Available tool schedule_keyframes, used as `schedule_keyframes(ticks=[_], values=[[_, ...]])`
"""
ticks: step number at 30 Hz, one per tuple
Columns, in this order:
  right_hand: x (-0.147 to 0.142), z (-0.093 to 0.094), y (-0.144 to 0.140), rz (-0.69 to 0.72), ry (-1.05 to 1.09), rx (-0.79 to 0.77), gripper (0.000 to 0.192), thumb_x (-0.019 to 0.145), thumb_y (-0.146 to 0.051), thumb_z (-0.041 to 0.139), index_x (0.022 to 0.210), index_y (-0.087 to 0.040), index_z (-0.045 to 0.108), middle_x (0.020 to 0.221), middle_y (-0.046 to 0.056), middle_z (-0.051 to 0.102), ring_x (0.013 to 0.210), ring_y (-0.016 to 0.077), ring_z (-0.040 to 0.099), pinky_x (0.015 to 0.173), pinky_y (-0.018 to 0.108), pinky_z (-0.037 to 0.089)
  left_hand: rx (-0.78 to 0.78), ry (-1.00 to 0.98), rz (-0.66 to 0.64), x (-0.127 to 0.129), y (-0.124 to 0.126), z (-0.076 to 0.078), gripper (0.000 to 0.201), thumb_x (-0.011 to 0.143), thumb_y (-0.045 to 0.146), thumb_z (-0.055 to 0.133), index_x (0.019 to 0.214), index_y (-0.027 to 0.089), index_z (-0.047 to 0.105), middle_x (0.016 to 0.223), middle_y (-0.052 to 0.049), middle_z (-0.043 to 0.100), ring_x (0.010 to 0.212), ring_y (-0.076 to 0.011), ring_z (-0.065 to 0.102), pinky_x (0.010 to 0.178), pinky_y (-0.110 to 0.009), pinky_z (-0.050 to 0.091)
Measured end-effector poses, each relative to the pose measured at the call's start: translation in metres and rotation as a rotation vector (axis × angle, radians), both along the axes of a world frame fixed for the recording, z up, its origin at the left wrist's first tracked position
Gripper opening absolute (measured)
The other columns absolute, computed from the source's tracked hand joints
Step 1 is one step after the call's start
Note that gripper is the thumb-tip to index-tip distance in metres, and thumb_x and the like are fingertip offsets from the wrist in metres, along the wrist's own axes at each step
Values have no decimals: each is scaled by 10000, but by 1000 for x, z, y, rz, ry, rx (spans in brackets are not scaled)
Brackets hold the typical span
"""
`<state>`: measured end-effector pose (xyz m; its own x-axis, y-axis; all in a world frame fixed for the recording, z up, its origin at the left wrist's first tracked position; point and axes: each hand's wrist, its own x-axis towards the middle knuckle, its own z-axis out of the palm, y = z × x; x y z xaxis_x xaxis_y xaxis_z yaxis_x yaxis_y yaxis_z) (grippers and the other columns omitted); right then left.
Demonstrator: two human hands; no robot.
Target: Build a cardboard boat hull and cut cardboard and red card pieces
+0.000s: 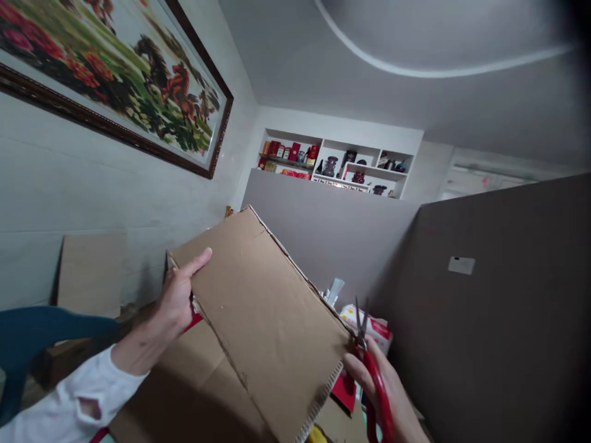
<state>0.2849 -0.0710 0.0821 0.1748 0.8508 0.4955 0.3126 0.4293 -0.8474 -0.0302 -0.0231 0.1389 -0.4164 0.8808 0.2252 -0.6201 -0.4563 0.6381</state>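
A flat piece of cardboard [272, 307] with rough cut edges is held up at a tilt in front of me. My left hand [178, 295] grips its left edge, thumb on the face and fingers hidden behind. At the right corner, my right hand [373, 375] is closed around red-handled scissors [381, 394]. Their blades point up and stand slightly apart, right beside the cardboard's edge. The right thumb lies against the cardboard's corner. Below is more brown cardboard [194, 375], partly covered by the raised piece.
Grey partition panels [498, 295] stand ahead and to the right. A blue chair [50, 326] is at the left, near a board [92, 274] leaning on the wall. Behind the scissors lies a white and red package [381, 329]. Shelves [337, 163] and a framed horse painting [152, 86] are farther off.
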Motion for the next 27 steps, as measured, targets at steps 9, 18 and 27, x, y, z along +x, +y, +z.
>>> schedule_keyframes(ticks=[9, 18, 27], values=[[43, -11, 14, -221, 359, 105, 437, 631, -464, 837, 934, -214, 648, 813, 21, 711, 779, 259, 682, 672, 323, 551, -132, -35, -272, 31, -11, -47, 223, 701, 111, 783, 923, 119, 759, 847, -95, 809, 702, -230, 765, 636, -269, 638], [73, -9, 8, -36, 343, -17, 451, 691, -435, 829, 1070, -248, 670, 989, 45, 754, 935, 307, 711, 781, 367, 551, -177, 276, -589, 22, -15, -53, 257, 638, 231, 905, 822, 156, 743, 743, -100, 793, 622, -264, 755, 582, -333, 639], [71, -15, 13, -69, 409, -55, 428, 605, -422, 870, 954, -256, 687, 916, 27, 746, 848, 274, 708, 698, 326, 563, -257, 194, -565, 32, -28, -57, 614, 582, 149, 907, 1133, 127, 636, 854, -145, 802, 690, -335, 769, 623, -429, 654]])
